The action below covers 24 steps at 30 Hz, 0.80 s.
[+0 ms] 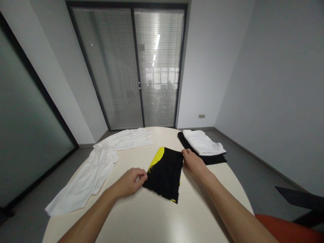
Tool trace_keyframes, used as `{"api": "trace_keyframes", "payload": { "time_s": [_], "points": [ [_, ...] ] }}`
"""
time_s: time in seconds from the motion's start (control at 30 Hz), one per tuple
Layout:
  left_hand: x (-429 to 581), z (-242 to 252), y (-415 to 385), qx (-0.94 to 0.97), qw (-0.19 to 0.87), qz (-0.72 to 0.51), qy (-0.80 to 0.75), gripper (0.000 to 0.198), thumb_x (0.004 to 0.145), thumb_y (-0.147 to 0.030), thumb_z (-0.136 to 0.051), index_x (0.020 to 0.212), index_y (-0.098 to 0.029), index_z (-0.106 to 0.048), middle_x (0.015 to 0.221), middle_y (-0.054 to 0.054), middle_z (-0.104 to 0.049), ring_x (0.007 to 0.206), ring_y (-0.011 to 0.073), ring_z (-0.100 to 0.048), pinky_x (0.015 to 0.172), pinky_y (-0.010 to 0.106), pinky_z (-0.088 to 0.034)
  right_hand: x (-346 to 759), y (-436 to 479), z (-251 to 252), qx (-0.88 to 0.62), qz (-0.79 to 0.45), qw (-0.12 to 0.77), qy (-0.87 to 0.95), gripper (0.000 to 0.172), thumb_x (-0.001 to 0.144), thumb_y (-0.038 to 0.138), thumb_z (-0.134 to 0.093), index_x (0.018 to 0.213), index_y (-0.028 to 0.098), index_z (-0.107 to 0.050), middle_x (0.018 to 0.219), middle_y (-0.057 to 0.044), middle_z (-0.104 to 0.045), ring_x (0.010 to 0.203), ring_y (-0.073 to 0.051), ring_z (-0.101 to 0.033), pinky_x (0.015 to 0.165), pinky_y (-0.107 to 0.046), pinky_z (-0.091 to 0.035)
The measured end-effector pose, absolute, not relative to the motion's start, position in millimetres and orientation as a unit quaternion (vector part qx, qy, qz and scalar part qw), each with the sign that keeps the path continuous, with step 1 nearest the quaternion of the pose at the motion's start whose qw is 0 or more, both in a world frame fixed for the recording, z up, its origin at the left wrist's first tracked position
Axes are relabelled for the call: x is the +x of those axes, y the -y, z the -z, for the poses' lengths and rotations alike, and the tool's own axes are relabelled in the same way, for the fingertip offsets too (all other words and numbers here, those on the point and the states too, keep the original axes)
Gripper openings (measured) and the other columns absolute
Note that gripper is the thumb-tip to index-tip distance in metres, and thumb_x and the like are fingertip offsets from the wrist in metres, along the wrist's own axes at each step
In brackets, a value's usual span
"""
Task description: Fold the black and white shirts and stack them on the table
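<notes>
A folded black garment with a yellow patch (167, 173) lies on the pale round table in front of me; its kind cannot be made out. My left hand (134, 180) pinches its left edge near the lower corner, fingers curled. At its upper right corner, my right hand (193, 160) has closed fingers on the cloth. Small yellow marks show along the garment's lower and right edges.
White garments (83, 179) lie loosely along the table's left and far left side. Right of the garment stands a stack of folded black clothes (216, 159) topped by a folded white one (204, 143). A red chair seat (283, 229) is at the lower right.
</notes>
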<state>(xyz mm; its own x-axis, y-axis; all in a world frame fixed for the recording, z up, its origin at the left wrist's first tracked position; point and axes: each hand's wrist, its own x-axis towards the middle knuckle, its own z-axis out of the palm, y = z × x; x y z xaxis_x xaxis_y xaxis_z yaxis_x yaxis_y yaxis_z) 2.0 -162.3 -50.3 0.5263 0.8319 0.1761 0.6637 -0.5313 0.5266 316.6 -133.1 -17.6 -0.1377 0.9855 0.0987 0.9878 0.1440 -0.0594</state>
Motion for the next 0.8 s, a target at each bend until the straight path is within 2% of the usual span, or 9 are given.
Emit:
{"api": "trace_keyframes", "payload": {
  "time_s": [0.1,0.17,0.23,0.33,0.47,0.57,0.67,0.73,0.8],
  "points": [
    [3,50,164,0.859,0.175,-0.235,-0.419,0.022,0.094,-0.029,-0.050,0.087,-0.021,-0.070,0.080,0.002,-0.068,0.076,0.0171,-0.061,0.074,0.029,-0.048,313,136,18,-0.725,-0.050,0.035,0.686,0.042,0.101,0.036,-0.036,0.113,0.009,-0.065,0.107,-0.025,-0.069,0.100,-0.037,-0.069,0.083,-0.046,-0.050],
    [4,51,163,0.867,0.150,-0.271,-0.390,0.022,0.093,-0.029,-0.054,0.108,-0.022,-0.069,0.105,0.007,-0.069,0.099,0.0209,-0.062,0.092,0.034,-0.049,310,137,19,-0.735,-0.097,0.026,0.671,0.067,0.099,0.061,-0.028,0.097,0.010,-0.072,0.101,-0.026,-0.071,0.099,-0.041,-0.069,0.083,-0.049,-0.050],
    [4,53,163,0.881,0.150,-0.267,-0.361,0.037,0.091,-0.029,-0.058,0.129,-0.025,-0.061,0.130,0.009,-0.060,0.120,0.0235,-0.056,0.106,0.039,-0.043,308,136,22,-0.728,-0.130,0.031,0.672,0.076,0.092,0.074,-0.029,0.090,0.012,-0.073,0.101,-0.025,-0.072,0.099,-0.042,-0.069,0.081,-0.049,-0.050],
    [8,52,167,0.896,0.173,-0.227,-0.341,0.046,0.089,-0.029,-0.062,0.136,-0.030,-0.058,0.139,0.009,-0.053,0.126,0.0248,-0.052,0.110,0.042,-0.042,307,130,30,-0.709,-0.142,0.049,0.689,0.059,0.092,0.066,-0.042,0.090,0.015,-0.073,0.103,-0.020,-0.074,0.098,-0.037,-0.070,0.075,-0.041,-0.051],
    [17,46,173,0.903,0.197,-0.221,-0.312,0.035,0.093,-0.031,-0.059,0.127,-0.029,-0.065,0.122,0.008,-0.063,0.113,0.0220,-0.060,0.103,0.038,-0.048,310,119,39,-0.711,-0.135,0.095,0.683,0.042,0.096,0.051,-0.045,0.092,0.019,-0.071,0.100,-0.015,-0.075,0.094,-0.031,-0.071,0.072,-0.035,-0.049],
    [25,46,175,0.905,0.169,-0.233,-0.313,0.032,0.098,-0.031,-0.052,0.126,-0.030,-0.066,0.126,0.008,-0.063,0.117,0.0231,-0.058,0.105,0.042,-0.047,313,114,42,-0.725,-0.127,0.116,0.667,0.048,0.098,0.055,-0.039,0.092,0.020,-0.071,0.098,-0.015,-0.075,0.093,-0.030,-0.071,0.072,-0.035,-0.048],
    [29,50,175,0.907,0.125,-0.231,-0.329,0.046,0.097,-0.035,-0.054,0.143,-0.033,-0.052,0.155,0.007,-0.041,0.142,0.0293,-0.038,0.116,0.053,-0.033,315,114,43,-0.732,-0.140,0.112,0.658,0.063,0.094,0.068,-0.035,0.086,0.018,-0.072,0.092,-0.017,-0.075,0.091,-0.032,-0.071,0.072,-0.037,-0.048],
    [29,53,176,0.919,0.127,-0.195,-0.318,0.055,0.096,-0.037,-0.056,0.149,-0.035,-0.042,0.163,0.005,-0.027,0.148,0.0312,-0.028,0.118,0.058,-0.027,314,115,44,-0.720,-0.146,0.110,0.669,0.063,0.090,0.073,-0.040,0.085,0.019,-0.071,0.090,-0.016,-0.075,0.090,-0.031,-0.071,0.072,-0.036,-0.048],
    [28,54,177,0.929,0.139,-0.156,-0.306,0.055,0.096,-0.039,-0.057,0.149,-0.038,-0.043,0.163,0.004,-0.027,0.147,0.0313,-0.031,0.118,0.058,-0.028,313,116,47,-0.709,-0.141,0.110,0.682,0.056,0.088,0.071,-0.047,0.087,0.020,-0.070,0.091,-0.014,-0.075,0.091,-0.030,-0.070,0.071,-0.034,-0.047]
  ]
}}
